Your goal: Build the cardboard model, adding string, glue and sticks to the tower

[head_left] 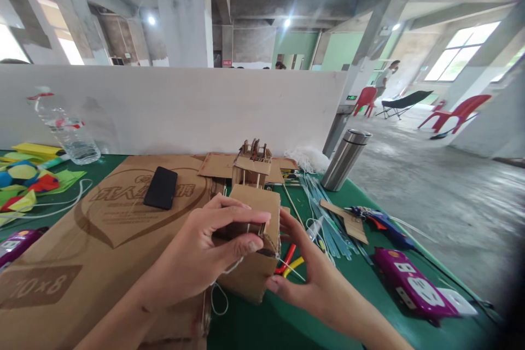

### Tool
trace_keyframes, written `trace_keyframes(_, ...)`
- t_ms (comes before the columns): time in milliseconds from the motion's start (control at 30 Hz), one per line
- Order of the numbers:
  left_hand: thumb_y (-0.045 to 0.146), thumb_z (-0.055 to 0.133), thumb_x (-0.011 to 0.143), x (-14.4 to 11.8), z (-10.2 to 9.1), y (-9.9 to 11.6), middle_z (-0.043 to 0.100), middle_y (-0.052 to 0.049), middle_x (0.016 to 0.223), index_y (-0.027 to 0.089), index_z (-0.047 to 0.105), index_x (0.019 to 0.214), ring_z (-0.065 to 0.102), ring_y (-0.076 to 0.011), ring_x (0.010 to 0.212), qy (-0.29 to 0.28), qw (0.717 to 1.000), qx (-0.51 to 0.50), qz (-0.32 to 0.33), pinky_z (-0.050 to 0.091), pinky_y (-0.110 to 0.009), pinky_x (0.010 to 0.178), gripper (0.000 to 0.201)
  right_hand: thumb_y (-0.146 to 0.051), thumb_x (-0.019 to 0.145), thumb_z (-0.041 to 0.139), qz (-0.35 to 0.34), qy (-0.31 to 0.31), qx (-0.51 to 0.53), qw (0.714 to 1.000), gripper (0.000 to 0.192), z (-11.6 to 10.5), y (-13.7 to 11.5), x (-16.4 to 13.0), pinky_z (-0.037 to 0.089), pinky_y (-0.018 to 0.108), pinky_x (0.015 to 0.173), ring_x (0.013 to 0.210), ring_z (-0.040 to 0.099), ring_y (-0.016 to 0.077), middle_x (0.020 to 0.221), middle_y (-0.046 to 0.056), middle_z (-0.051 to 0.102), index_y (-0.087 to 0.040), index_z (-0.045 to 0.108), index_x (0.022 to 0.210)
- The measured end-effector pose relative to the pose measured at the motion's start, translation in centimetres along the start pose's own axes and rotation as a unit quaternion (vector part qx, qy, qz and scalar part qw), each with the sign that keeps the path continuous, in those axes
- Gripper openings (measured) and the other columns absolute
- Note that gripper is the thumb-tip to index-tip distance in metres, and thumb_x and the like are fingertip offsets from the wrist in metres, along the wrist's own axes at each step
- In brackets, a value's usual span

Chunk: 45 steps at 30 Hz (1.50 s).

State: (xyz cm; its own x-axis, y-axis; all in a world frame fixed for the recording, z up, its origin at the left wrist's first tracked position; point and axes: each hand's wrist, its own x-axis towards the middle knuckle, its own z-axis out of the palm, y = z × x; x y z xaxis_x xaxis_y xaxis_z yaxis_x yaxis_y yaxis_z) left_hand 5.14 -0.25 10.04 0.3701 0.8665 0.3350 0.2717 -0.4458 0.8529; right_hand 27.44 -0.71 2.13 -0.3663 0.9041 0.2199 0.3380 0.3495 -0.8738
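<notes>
Pinching: left hand [194, 249], whose thumb and forefinger are holding the box [262, 270] narrowly at an upper edge. Bracing, it seems: right hand [314, 273], which is spreading wide along the box's right side. Handling, as judged: the pinch is calling for light, even pressure, lest the cardboard crease, with the string [220, 301] lying clear. Position: box is sitting between both hands, by the sheet's [109, 265] right edge, well in from the surface's [279, 328] right edge.

Left of the box [254, 276] lies the phone [161, 188], on cardboard [98, 254]; right of the box, glue sticks [335, 232], then the glue gun [388, 228]; behind it, the partition [205, 109].
</notes>
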Motion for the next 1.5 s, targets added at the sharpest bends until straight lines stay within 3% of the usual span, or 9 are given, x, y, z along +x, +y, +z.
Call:
trace_keyframes(400,0.037,0.068,0.088,-0.3,0.0,-0.4,0.066,-0.004,0.106,0.037,0.074,0.109,0.062,-0.0227,0.108,0.007,1.000,0.002,0.013,0.058,-0.030,0.083,0.022,-0.050,0.081,0.070,0.005,-0.013,0.008,1.000,0.092,0.0,0.1,0.0,0.027,0.060,0.115,0.141,0.036,0.0328,0.158,0.008,0.033,-0.037,0.015,0.154)
trace_keyframes(700,0.039,0.066,0.088,-0.4,0.1,-0.4,0.064,-0.004,0.107,0.037,0.073,0.109,0.064,-0.0219,0.103,0.000,1.000,-0.012,0.001,0.059,-0.026,0.072,0.022,-0.051,0.078,0.075,-0.008,-0.043,0.049,0.998,0.099,-0.6,0.9,0.0,0.021,0.058,0.118,0.145,0.028,0.0323,0.159,0.008,0.030,-0.036,0.013,0.155)
trace_keyframes(900,0.036,0.067,0.088,-0.4,0.1,-0.4,0.065,-0.003,0.106,0.038,0.073,0.110,0.064,-0.0187,0.099,0.003,1.000,-0.004,0.012,0.057,-0.025,0.076,0.022,-0.056,0.097,0.046,-0.025,0.008,0.226,0.974,0.051,-1.2,0.7,2.4,0.030,0.052,0.115,0.139,0.041,0.0273,0.149,0.006,0.047,-0.035,0.044,0.143)
trace_keyframes(1000,0.036,0.067,0.089,-0.4,0.0,-0.4,0.065,-0.002,0.108,0.038,0.072,0.111,0.065,-0.0178,0.098,-0.003,1.000,0.003,0.014,0.057,-0.025,0.077,0.023,-0.053,0.095,0.051,-0.008,0.047,0.284,0.958,0.045,-1.1,-0.3,4.0,0.036,0.048,0.112,0.131,0.050,0.0254,0.141,0.004,0.057,-0.037,0.052,0.137)
trace_keyframes(1133,0.037,0.067,0.088,-0.3,0.0,-0.4,0.066,-0.003,0.108,0.038,0.072,0.111,0.064,-0.0193,0.103,-0.002,1.000,0.004,0.016,0.056,-0.025,0.078,0.023,-0.049,0.094,0.056,-0.023,0.089,0.281,0.955,0.035,-1.0,-1.3,5.5,0.039,0.045,0.109,0.126,0.054,0.0243,0.133,0.003,0.063,-0.036,0.064,0.126)
trace_keyframes(1233,0.035,0.068,0.088,-0.2,0.0,-0.4,0.068,-0.002,0.107,0.038,0.072,0.111,0.063,-0.0187,0.105,0.002,0.999,0.011,0.030,0.054,-0.027,0.085,0.023,-0.045,0.096,0.055,-0.055,0.119,0.269,0.954,0.024,-1.1,-2.1,6.2,0.040,0.043,0.107,0.121,0.057,0.0234,0.123,0.003,0.068,-0.031,0.073,0.105)
trace_keyframes(1367,0.033,0.068,0.088,-0.3,-0.1,-0.5,0.069,-0.002,0.106,0.038,0.072,0.112,0.061,-0.0190,0.107,0.002,0.999,0.022,0.036,0.054,-0.029,0.087,0.025,-0.042,0.095,0.058,-0.115,0.142,0.310,0.933,0.022,-1.8,-4.6,6.0,0.044,0.042,0.103,0.108,0.064,0.0215,0.100,0.001,0.073,-0.027,0.070,0.085)
trace_keyframes(1433,0.033,0.068,0.089,-0.4,-0.1,-0.6,0.070,-0.002,0.106,0.037,0.072,0.113,0.060,-0.0205,0.109,0.003,0.999,0.021,0.038,0.054,-0.031,0.088,0.025,-0.043,0.092,0.061,-0.130,0.142,0.331,0.924,0.019,-2.5,-5.9,4.9,0.050,0.041,0.094,0.082,0.068,0.0190,0.071,-0.002,0.069,-0.028,0.067,0.082)
trace_keyframes(1500,0.034,0.068,0.089,-0.5,0.0,-0.7,0.070,-0.004,0.106,0.036,0.072,0.113,0.059,-0.0219,0.110,0.006,0.999,0.013,0.035,0.054,-0.033,0.088,0.025,-0.047,0.091,0.061,-0.104,0.147,0.350,0.919,0.019,-3.4,-6.5,2.9,0.056,0.035,0.069,0.045,0.055,0.0137,0.044,-0.008,0.048,-0.031,0.064,0.080)
